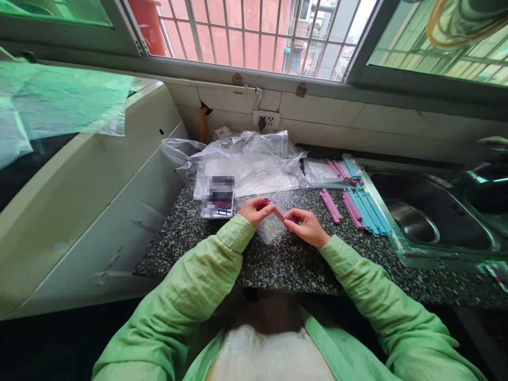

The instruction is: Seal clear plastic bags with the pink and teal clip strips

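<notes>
A pink plastic strip (279, 212), which looks like a bag clip, is held slantwise above the counter. My left hand (257, 210) pinches its upper left end, fingers closed. At its lower right end my right hand (305, 225) has fingers and thumb closed on it. A small clear plastic bag (271, 230) hangs or lies just below the strip; whether a hand also grips it I cannot tell. To the right of my hands, more pink strips (330, 206) and blue strips (371, 212) lie side by side on the speckled counter (293, 267).
Behind my hands lies a pile of clear plastic bags (254, 164). A phone-like device (218, 198) sits left of them. More strips rest on a flat bag (317, 174) near the sink (432, 211). A white appliance (130, 153) borders the counter on the left; a socket (266, 120) is on the wall.
</notes>
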### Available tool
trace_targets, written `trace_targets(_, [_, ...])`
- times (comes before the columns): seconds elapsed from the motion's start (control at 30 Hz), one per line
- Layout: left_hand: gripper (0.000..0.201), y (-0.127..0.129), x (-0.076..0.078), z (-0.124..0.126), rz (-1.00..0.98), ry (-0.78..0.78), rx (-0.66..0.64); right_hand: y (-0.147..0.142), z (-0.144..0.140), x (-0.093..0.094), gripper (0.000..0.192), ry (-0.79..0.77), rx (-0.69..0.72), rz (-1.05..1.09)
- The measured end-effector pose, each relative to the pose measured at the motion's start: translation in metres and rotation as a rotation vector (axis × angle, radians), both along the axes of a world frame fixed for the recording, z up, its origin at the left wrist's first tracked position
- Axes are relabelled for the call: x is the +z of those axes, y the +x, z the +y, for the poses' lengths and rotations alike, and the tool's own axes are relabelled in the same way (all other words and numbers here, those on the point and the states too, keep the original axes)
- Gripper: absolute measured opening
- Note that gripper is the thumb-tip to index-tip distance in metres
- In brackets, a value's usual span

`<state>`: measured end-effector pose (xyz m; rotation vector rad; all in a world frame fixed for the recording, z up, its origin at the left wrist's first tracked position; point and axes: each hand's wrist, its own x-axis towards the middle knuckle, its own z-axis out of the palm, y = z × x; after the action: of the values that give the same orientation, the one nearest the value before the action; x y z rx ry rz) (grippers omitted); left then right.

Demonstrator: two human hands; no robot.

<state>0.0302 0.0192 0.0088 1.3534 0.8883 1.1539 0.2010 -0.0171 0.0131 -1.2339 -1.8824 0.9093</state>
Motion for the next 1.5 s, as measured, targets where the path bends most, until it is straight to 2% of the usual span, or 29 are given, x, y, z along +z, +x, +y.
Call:
trace_targets(0.3, [0.033,0.009,-0.005,-0.008,-0.074,0.024,-0.022,-0.001,0.000,0.001,0.020,-0.016,-0.012,0.047])
trace_targets(0.63, [0.032,0.006,-0.015,0.001,-0.016,0.119,-0.053,-0.001,0.000,0.000,0.017,0.027,-0.039,0.047])
trace_targets(0.97, [0.035,0.005,-0.007,-0.001,0.053,0.172,-0.051,0.000,0.001,0.000,0.017,0.059,-0.061,0.032])
trace_targets(1.17, [0.032,0.006,-0.011,0.000,0.074,0.245,-0.013,0.001,0.001,0.001,0.017,0.067,-0.070,0.033])
trace_targets(1.5, [0.037,0.009,-0.017,0.000,0.103,0.194,-0.011,0.003,0.002,0.002,0.019,0.073,-0.110,0.088])
